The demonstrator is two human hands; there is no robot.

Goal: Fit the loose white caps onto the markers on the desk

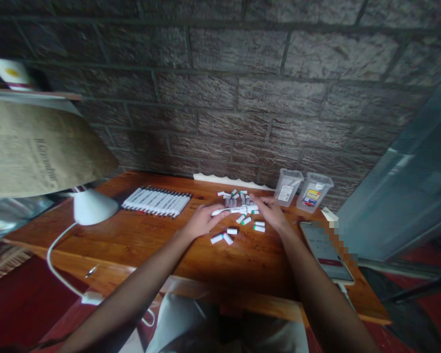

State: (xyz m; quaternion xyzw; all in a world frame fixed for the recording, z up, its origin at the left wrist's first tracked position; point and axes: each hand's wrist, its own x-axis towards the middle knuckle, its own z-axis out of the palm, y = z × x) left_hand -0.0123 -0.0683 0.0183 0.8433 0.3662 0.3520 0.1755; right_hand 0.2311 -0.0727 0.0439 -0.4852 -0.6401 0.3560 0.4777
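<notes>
Left hand (pixel 204 220): I have it closed on a white marker (pixel 230 211).
Right hand (pixel 270 213): I have it open at the marker's right end, contact unclear.
Marker: above loose markers (pixel 237 198), mid wooden worktop (pixel 132 240).

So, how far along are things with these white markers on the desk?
Done: a neat row of markers lies side by side on the wooden desk. In hand: a long white marker sits between the left hand and right hand. Left: a loose scatter of short white marker pieces, some green-ended, lies around the hands.
</notes>
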